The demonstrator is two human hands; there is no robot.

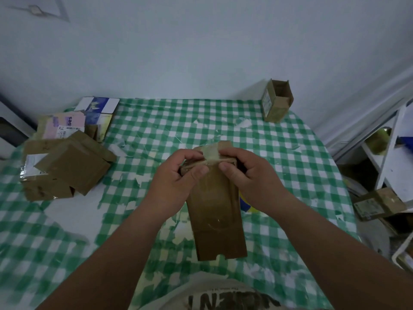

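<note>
You have a single view, from the camera on your head. It looks forward and steeply down over your chest onto the worktop [279,153], near enough that your forearms fill the lower frame. Your left hand [178,177] and right hand [252,175], gripping the cardboard box [215,220], sit dead centre. The wide lens also catches the wall [201,52] beyond and a shelf [388,157] at the right edge.

A plain home room used for parcel work: a table [290,153] under a worn green checked cloth, stacked cardboard boxes [67,166], bare pale walls [178,52], a white shelf unit [388,157].
</note>
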